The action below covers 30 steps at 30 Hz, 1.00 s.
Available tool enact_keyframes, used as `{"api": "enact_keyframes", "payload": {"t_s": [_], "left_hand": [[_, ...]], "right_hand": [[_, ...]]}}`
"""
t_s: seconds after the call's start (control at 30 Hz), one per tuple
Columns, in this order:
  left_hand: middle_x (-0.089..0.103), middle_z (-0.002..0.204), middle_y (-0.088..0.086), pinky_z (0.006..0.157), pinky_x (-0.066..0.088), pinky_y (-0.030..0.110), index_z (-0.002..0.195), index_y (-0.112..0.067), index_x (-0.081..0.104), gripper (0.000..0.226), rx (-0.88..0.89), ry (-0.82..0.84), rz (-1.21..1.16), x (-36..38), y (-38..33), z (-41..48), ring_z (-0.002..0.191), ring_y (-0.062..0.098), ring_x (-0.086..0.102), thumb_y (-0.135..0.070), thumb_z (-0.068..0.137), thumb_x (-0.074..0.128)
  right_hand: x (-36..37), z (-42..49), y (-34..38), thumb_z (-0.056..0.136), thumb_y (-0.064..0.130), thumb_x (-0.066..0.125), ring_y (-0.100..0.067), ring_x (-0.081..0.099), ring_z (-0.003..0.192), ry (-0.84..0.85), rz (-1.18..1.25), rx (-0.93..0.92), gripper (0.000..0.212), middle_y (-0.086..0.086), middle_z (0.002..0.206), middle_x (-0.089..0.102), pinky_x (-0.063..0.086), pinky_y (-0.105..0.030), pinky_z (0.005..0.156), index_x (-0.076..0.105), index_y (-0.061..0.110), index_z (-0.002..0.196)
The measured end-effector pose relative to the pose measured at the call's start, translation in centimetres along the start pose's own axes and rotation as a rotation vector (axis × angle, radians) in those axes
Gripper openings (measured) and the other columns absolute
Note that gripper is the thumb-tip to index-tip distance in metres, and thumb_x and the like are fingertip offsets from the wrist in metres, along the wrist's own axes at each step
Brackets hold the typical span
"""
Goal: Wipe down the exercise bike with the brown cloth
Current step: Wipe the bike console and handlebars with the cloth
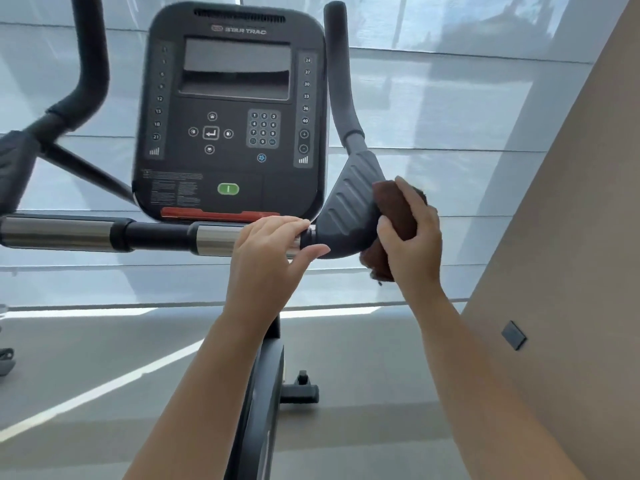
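The exercise bike's black console (230, 112) faces me, with its horizontal handlebar (156, 233) running chrome and black beneath it. My left hand (268, 258) grips that bar near its right end, fingers curled over the top. My right hand (412, 233) holds the brown cloth (394, 209) bunched against the outer side of the grey ribbed elbow pad (349, 206) at the bar's right end. The cloth's lower part hangs below my palm. A padded upright grip (341, 74) rises above the pad.
A beige wall (568, 237) with a small dark plate (514, 336) stands close on the right. The bike's frame column (263, 393) and foot (301, 393) drop to the grey floor. Shaded windows fill the background. The left padded handlebar (88, 57) curves up at the left.
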<state>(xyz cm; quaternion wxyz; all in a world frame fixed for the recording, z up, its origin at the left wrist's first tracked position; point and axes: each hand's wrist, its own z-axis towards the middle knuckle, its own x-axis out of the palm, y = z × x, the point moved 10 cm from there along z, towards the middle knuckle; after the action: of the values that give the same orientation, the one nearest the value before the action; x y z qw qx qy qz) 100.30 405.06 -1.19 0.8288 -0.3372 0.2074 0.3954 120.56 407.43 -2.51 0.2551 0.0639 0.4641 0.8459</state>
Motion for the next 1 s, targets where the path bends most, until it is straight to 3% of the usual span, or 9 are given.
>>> {"api": "enact_keyframes", "payload": {"t_s": [0.07,0.1,0.23,0.47,0.57,0.7,0.77,0.87,1.0], "left_hand": [[0.071,0.096,0.01,0.09,0.046,0.042,0.094,-0.003,0.07,0.044,-0.055,-0.025,0.002,0.1,-0.1,0.1,0.095,0.026,0.063,-0.042,0.073,0.068],[0.071,0.091,0.01,0.087,0.047,0.044,0.09,-0.003,0.07,0.046,-0.087,-0.045,0.006,0.1,-0.3,0.1,0.091,0.026,0.063,-0.045,0.071,0.067],[0.069,0.081,0.008,0.079,0.045,0.039,0.085,-0.004,0.068,0.051,-0.188,-0.1,0.1,0.3,-0.9,0.7,0.079,0.026,0.061,-0.052,0.069,0.064],[0.062,0.112,0.013,0.095,0.039,0.042,0.112,-0.003,0.061,0.048,-0.109,-0.053,0.223,3.2,-5.5,5.1,0.108,0.028,0.055,-0.037,0.079,0.059],[0.058,0.121,0.011,0.099,0.036,0.039,0.119,-0.006,0.058,0.044,-0.104,-0.019,0.259,5.1,-6.4,7.3,0.115,0.025,0.05,-0.031,0.084,0.064],[0.055,0.124,0.008,0.101,0.034,0.036,0.121,-0.008,0.056,0.042,-0.102,-0.046,0.286,5.1,-6.4,10.0,0.118,0.021,0.047,-0.027,0.084,0.062],[0.056,0.124,0.006,0.097,0.038,0.03,0.12,-0.01,0.057,0.04,-0.092,-0.053,0.259,4.7,-6.0,11.5,0.117,0.017,0.048,-0.026,0.084,0.063],[0.056,0.122,-0.002,0.083,0.034,0.004,0.119,-0.013,0.058,0.039,-0.099,-0.005,0.19,4.8,-4.5,13.6,0.109,0.002,0.046,-0.026,0.083,0.064],[0.057,0.12,0.0,0.088,0.023,-0.005,0.119,-0.011,0.058,0.042,-0.08,0.066,0.169,5.6,-2.3,16.5,0.106,0.002,0.046,-0.027,0.081,0.066]], "right_hand": [[0.3,-0.3,-0.3,0.083,0.01,0.057,-0.017,0.054,0.1,0.032,0.003,-0.013,0.052,-0.002,0.11,0.045,0.053,-0.034,0.084,0.05,0.043,0.123],[0.3,-0.6,-0.5,0.082,0.011,0.057,-0.018,0.054,0.101,0.054,0.017,-0.032,0.053,-0.001,0.11,0.045,0.053,-0.036,0.084,0.049,0.045,0.122],[-0.2,-0.4,-0.7,0.075,0.017,0.058,-0.004,0.052,0.1,0.218,0.026,-0.173,0.053,0.001,0.111,0.048,0.038,-0.002,0.081,0.052,0.041,0.122],[-2.0,5.6,-2.4,0.072,0.015,0.06,0.005,0.055,0.096,0.396,0.214,-0.19,0.052,0.004,0.112,0.054,0.041,-0.003,0.077,0.053,0.047,0.112],[-1.1,8.4,-3.8,0.074,0.016,0.061,-0.002,0.058,0.094,0.419,0.308,-0.144,0.052,0.004,0.112,0.052,0.052,-0.022,0.074,0.053,0.051,0.113],[2.3,10.3,-3.3,0.077,0.005,0.064,0.003,0.052,0.101,0.535,0.331,-0.245,0.056,0.002,0.111,0.052,0.04,-0.005,0.082,0.052,0.044,0.117],[3.5,10.9,-3.1,0.075,0.012,0.062,0.003,0.05,0.105,0.582,0.343,-0.269,0.054,0.002,0.113,0.052,0.037,-0.004,0.085,0.052,0.043,0.118],[4.2,12.7,-3.4,0.073,0.013,0.061,0.005,0.05,0.105,0.556,0.399,-0.272,0.053,0.003,0.113,0.053,0.037,-0.003,0.083,0.054,0.044,0.116],[4.7,16.0,-4.2,0.079,0.004,0.065,0.006,0.054,0.096,0.442,0.443,-0.224,0.055,0.002,0.113,0.054,0.048,-0.014,0.079,0.054,0.045,0.114]]}}
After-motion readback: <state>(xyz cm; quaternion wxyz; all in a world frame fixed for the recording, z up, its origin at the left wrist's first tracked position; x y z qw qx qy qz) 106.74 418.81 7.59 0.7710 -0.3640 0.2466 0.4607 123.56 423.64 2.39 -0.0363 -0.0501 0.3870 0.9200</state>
